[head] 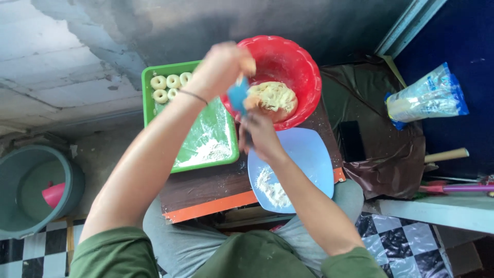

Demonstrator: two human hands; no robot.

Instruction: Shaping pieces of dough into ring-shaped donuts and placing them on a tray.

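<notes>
My left hand (221,64) is raised over the near rim of a red bowl (303,62), fingers curled down onto the top of a blue scraper (237,97). I cannot tell whether those fingers hold anything. My right hand (261,135) grips the scraper's dark handle just below the bowl. A lump of pale dough (275,97) lies in the bowl. A green tray (149,98) to the left holds several dough rings (167,87) and loose flour (208,149). A light blue plate (311,157) with a patch of flour sits under my right forearm.
Tray, bowl and plate rest on a dark board with an orange edge (206,206) across my lap. A grey bucket (31,190) with a pink scoop stands at left. A bag of flour (427,98), brown cloth (381,154) and a wooden handle (446,154) are at right.
</notes>
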